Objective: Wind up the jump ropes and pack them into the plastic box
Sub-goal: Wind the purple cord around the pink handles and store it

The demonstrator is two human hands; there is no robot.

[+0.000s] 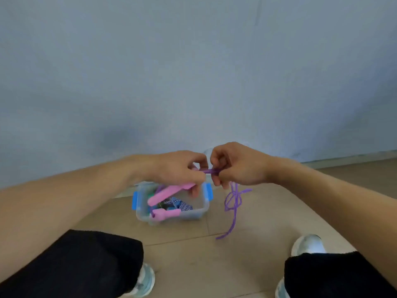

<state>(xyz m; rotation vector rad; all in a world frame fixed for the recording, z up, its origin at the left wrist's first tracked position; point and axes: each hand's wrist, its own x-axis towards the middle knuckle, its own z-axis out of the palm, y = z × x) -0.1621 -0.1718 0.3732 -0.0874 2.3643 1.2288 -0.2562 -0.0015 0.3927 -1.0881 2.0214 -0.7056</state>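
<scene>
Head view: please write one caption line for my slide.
Both hands, left hand and right hand, wind a purple jump rope above the plastic box.

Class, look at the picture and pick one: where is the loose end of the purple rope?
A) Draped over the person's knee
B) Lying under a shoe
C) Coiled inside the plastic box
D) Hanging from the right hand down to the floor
D: the purple rope dangles from the right hand and its end reaches the floor beside the plastic box.

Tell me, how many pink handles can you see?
2: one pink handle gripped by the left hand above the plastic box, another at the box's near edge. More may be hidden inside.
</scene>
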